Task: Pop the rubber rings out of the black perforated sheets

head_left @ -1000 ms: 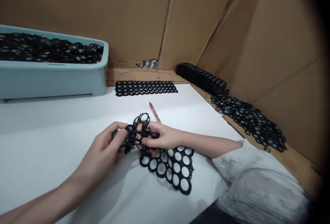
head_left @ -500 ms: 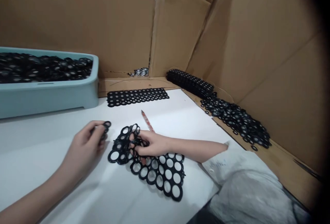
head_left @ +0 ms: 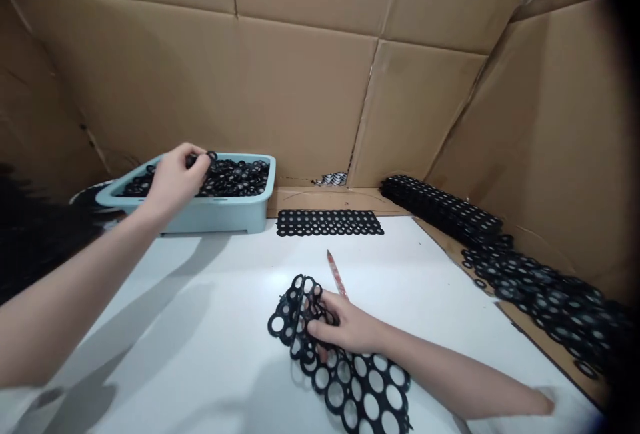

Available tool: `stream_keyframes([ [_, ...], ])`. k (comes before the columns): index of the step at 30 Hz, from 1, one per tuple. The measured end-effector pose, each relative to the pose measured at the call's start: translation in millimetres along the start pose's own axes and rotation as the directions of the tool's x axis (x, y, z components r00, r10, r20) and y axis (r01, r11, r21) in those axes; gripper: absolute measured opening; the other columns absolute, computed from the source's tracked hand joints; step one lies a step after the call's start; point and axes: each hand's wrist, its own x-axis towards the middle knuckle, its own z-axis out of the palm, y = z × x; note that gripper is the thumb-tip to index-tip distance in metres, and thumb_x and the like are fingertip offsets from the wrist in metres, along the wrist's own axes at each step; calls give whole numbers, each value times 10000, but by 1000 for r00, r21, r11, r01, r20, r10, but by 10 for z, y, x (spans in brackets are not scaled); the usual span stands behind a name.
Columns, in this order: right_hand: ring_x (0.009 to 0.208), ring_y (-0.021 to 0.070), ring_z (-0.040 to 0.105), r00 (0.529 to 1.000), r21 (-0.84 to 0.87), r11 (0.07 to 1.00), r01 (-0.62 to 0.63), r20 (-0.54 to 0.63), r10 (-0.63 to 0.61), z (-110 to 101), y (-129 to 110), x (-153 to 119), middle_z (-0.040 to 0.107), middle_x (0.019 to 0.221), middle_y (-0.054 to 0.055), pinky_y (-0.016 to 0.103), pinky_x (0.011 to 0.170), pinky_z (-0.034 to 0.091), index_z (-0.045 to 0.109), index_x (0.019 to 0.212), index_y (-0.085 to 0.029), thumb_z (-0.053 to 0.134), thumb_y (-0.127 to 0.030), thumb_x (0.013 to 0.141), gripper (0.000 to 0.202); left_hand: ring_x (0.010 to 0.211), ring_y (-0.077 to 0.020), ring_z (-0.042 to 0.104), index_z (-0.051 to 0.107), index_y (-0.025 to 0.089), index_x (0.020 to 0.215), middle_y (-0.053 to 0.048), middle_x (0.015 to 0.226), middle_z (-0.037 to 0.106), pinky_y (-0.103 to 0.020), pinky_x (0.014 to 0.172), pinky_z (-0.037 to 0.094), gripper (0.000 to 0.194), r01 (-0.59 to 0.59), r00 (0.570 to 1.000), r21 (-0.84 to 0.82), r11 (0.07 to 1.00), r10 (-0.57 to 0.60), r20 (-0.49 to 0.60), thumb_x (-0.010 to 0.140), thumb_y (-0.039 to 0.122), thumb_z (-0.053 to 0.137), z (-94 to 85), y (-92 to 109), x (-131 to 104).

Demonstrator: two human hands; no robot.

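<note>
My left hand [head_left: 177, 177] is raised over the light blue tub [head_left: 220, 217], closed on small black rings; one ring [head_left: 212, 155] pokes out past the fingertips. Black rings with pale centres [head_left: 243, 177] fill the tub. On the white tabletop, my right hand [head_left: 347, 324] grips a black perforated sheet [head_left: 357, 381] with rows of large round holes. The sheet is bunched up around the fingers, and its near end runs toward the bottom edge of the view. Parts of the fingers are hidden by the folded sheet.
A red-patterned pencil [head_left: 336, 274] lies beyond my right hand. Farther back is a flat black perforated sheet [head_left: 330, 223]. At the right stand stacked black sheets [head_left: 440, 207] and a heap of loose rings [head_left: 545, 294]. Cardboard walls [head_left: 300, 87] enclose the table.
My left hand has moved up and forward from above the tabletop to over the tub, still holding rings. My right hand keeps its grip on the sheet. The view has turned left and up.
</note>
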Motion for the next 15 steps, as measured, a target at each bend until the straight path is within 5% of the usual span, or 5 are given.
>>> stream_keyframes([
  [1, 602, 99, 543, 1000, 24, 999, -24, 11, 24, 4, 0, 1, 487, 844, 11, 252, 568, 466, 426, 901, -179, 493, -286, 794, 166, 710, -93, 465, 497, 149, 1008, 15, 795, 530, -174, 652, 374, 344, -109, 994, 89, 990, 111, -17, 814, 384, 339, -9, -27, 164],
  [3, 559, 99, 553, 997, 76, 995, -70, 39, 67, 10, 8, 3, 495, 843, 9, 244, 514, 454, 412, 931, -187, 487, -309, 799, 195, 860, -121, 479, 489, 125, 1058, -20, 970, 555, -196, 773, 360, 421, -128, 986, 280, 951, 154, -72, 839, 400, 257, 17, -102, 461],
  [11, 549, 93, 563, 991, 109, 986, -128, 41, 124, 9, 6, 5, 509, 832, 4, 215, 485, 440, 413, 924, -191, 505, -324, 790, 210, 907, -259, 546, 637, 122, 816, -105, 948, 644, -311, 780, 383, 358, -79, 983, 461, 884, -7, 182, 778, 309, 334, 315, -538, 1194],
  [15, 551, 100, 562, 992, 112, 986, -121, 49, 116, -1, -25, 2, 515, 803, -4, 233, 508, 452, 417, 916, -195, 506, -335, 788, 210, 979, -282, 525, 629, 132, 937, -107, 1055, 614, -340, 815, 379, 389, -80, 966, 503, 860, -57, 251, 771, 318, 330, 327, -646, 1304],
])
